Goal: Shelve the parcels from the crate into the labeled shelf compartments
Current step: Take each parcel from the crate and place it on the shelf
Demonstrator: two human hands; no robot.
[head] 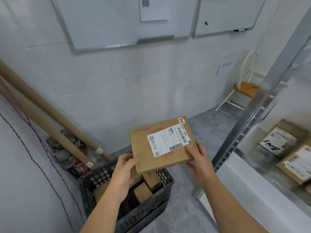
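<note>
— While the left hand (125, 167) pinches the near left corner of the parcel (148, 158), thumb on top, what is the right hand (198, 158) doing?
— It grips the parcel's near right corner, thumb on the top face and fingers curled beneath. The flat brown box is held in the air between them, tilted slightly, white shipping label (166, 142) facing up.
— And where is it relative to the crate?
— Above the far edge of the dark slotted crate (143, 214), which stands on the floor (181, 207). Several smaller brown parcels (143, 192) lie inside it.
— What about the shelf?
— The metal shelf (252, 125) stands to the right; parcels with labels (277, 140) lie in its compartment, blurred. Cardboard tubes (50, 111) lean against the wall (134, 91) at left, and a white chair (244, 84) stands in the far corner.
</note>
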